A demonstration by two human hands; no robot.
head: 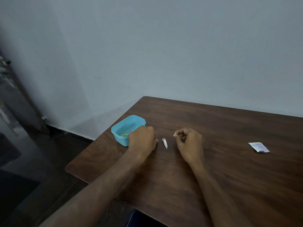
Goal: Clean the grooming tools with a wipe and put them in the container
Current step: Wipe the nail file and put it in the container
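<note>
A small metal nail clipper (165, 143) lies on the dark wooden table (229, 169) between my two hands. My left hand (142, 140) rests on the table to its left with fingers curled and nothing visible in it, right beside the light blue container (122, 128). Something small and yellow-green (125, 135) lies inside the container. My right hand (188, 143) hovers just right of the clipper with fingers curled, pinching a small white bit of wipe (175, 135) at the fingertips; most of the wipe is hidden.
A white wipe sachet (259, 147) lies on the table far to the right. The table's left edge runs close behind the container, with dark floor beyond. A pale wall stands behind the table.
</note>
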